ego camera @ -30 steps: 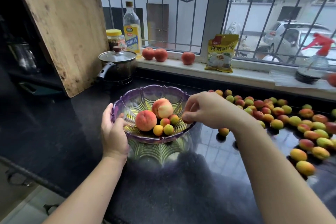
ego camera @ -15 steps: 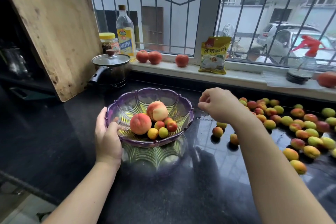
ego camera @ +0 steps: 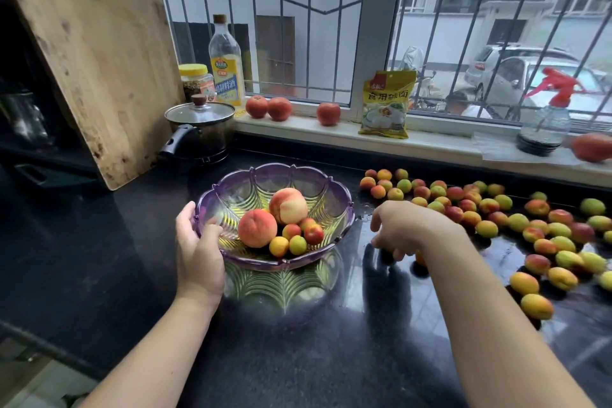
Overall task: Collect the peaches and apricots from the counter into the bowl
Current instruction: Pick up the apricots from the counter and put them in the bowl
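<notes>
Fingers (ego camera: pixel 381 242) of right hand (ego camera: pixel 402 228) curled down over apricot (ego camera: pixel 420 258) on bench (ego camera: pixel 298 358), grip unclear; left hand (ego camera: pixel 198 242) gripping bowl (ego camera: pixel 331 189) rim.

You see a glossy black stone counter (ego camera: pixel 298 358), a clear purple ribbed plastic bowl (ego camera: pixel 334 195), a worn, rough wooden board (ego camera: pixel 92 53), and a shiny metal pot (ego camera: pixel 205 136).

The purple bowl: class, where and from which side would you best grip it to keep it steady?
Grip the scalloped rim of the purple bowl from the near left, where the left hand holds it: the wall flares outward, giving a lip for thumb and fingers.
</notes>
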### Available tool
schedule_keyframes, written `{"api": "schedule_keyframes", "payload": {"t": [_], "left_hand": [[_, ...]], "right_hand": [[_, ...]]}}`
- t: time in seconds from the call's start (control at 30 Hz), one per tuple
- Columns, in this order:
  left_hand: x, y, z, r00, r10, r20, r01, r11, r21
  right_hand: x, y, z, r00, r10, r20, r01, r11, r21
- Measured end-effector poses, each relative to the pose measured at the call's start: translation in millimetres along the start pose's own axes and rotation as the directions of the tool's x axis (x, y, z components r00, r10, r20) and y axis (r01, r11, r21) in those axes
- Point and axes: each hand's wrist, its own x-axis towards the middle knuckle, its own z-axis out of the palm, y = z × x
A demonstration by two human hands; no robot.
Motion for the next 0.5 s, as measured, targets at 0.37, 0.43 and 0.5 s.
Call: {"api": "schedule_keyframes", "payload": {"t": [0.37, 0.43, 0.5], "left_hand": [[-55, 26, 6, 0.778, 0.612, 0.14, -0.594, 0.645, 0.48], [-77, 28, 17, 0.614, 0.638, 0.465, -0.783, 0.414, 0.465], [-92, 29, 30, 0.525, 0.568, 0.634, -0.845, 0.256, 0.47]], "right_hand": [[1, 10, -12, 0.988, -0.012, -0.157, 0.053, 0.965, 0.258], [3, 11, -24, 0.947, -0.016, -0.322, 0.118, 0.947, 0.298], [4, 10, -29, 0.896, -0.003, -0.444, 0.176, 0.921, 0.349]]}}
